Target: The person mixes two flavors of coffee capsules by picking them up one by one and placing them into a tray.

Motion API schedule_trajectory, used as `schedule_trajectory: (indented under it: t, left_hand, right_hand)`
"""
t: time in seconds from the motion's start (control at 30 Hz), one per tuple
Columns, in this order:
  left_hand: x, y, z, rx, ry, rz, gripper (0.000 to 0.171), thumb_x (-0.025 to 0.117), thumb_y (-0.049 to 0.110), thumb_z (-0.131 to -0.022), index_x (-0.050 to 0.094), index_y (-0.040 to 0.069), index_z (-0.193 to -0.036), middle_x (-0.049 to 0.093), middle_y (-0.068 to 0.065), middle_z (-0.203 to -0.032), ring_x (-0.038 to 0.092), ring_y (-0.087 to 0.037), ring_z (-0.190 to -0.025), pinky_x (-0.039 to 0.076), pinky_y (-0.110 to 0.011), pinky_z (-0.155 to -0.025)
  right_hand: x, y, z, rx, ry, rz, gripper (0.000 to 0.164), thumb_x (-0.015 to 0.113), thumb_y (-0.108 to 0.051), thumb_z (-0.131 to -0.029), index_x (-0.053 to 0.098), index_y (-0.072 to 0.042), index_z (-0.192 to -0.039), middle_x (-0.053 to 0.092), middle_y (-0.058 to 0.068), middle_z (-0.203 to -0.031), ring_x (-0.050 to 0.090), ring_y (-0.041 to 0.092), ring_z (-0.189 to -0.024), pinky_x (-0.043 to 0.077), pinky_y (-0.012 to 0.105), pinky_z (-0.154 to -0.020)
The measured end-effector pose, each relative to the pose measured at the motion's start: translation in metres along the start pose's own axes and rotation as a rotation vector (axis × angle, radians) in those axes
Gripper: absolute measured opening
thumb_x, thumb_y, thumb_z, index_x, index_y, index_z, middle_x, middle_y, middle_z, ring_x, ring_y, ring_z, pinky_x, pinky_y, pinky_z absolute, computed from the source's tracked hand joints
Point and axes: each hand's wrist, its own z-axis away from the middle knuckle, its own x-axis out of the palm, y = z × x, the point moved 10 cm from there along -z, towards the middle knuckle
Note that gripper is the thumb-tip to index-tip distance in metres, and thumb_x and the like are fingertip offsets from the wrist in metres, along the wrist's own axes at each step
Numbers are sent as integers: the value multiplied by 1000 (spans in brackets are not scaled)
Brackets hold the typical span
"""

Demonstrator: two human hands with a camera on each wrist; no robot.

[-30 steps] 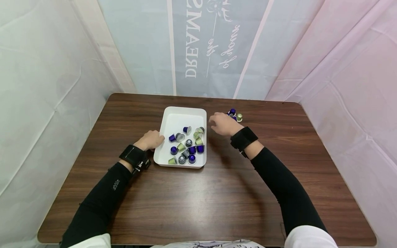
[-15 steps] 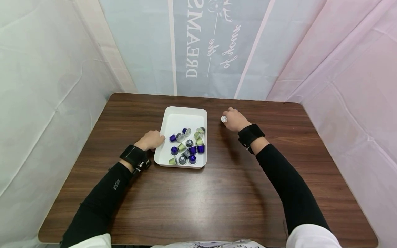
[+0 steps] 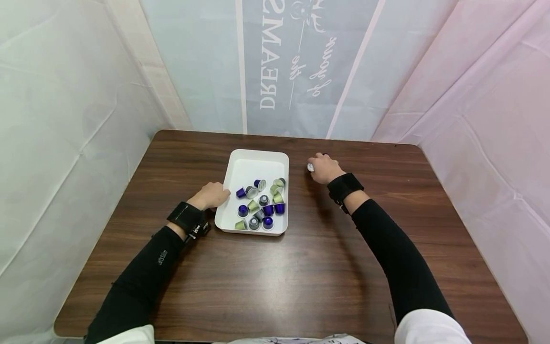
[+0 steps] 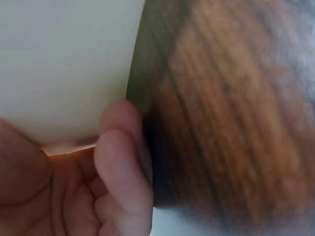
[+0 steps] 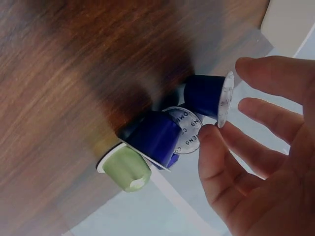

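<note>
My left hand (image 3: 210,195) grips the left rim of a white tray (image 3: 253,167); in the left wrist view its curled fingers (image 4: 123,162) lie against the tray's outer side. Coffee capsules in blue, green and grey lie loosely in the tray, mostly toward the near end. Right of the tray, my right hand (image 3: 325,169) is at a small group of capsules, which it largely hides in the head view. The right wrist view shows its fingertips around the lid of a blue coffee capsule (image 5: 204,93). Beside it lie another blue capsule (image 5: 155,137), a capsule with a lettered lid (image 5: 189,135) and a green capsule (image 5: 125,167).
Everything stands on a brown wooden table (image 3: 275,277) with rounded corners. Pale cloth hangs on both sides, and a blue lettered curtain (image 3: 215,71) hangs behind the far edge.
My right hand has moved right, away from the tray's side, onto the group of capsules. A capsule's white lid now shows at its fingertips. The left hand stays on the tray.
</note>
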Motion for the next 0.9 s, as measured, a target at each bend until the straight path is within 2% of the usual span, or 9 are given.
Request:
schedule_trajectory:
  t: [0.17, 0.33, 0.7, 0.9]
  left_hand:
    - [0, 1, 0, 8, 5, -8, 35, 37, 26, -92, 59, 0, -85, 59, -13, -71, 57, -20, -50, 45, -29, -47]
    - [-1, 0, 0, 4, 5, -6, 35, 37, 26, -93, 58, 1, -80, 58, -12, -67, 55, -19, -48, 44, -28, -45]
    - [0, 0, -1, 13, 8, -11, 35, 37, 26, -93, 58, 1, -79, 58, -12, -65, 55, -19, -48, 43, -28, -46]
    - [0, 1, -1, 16, 11, -3, 35, 37, 26, -92, 58, 1, -78, 58, -11, -65, 54, -18, -48, 43, -28, -45]
  right_hand:
    - [5, -5, -1, -50, 5, -8, 44, 59, -8, -87, 52, 3, -128, 51, 26, -118, 52, 40, -104, 44, 47, -86]
    - [8, -9, -1, -81, 7, -31, 41, 59, -9, -88, 53, 4, -127, 54, 25, -116, 55, 37, -102, 46, 44, -84]
    - [18, -11, 2, -67, -64, -59, 44, 59, -12, -91, 48, 3, -131, 54, 23, -118, 54, 34, -104, 45, 44, -84]
    - [19, -10, 1, -61, -73, -78, 33, 59, -10, -89, 51, 1, -119, 58, 19, -105, 57, 30, -92, 46, 40, -76]
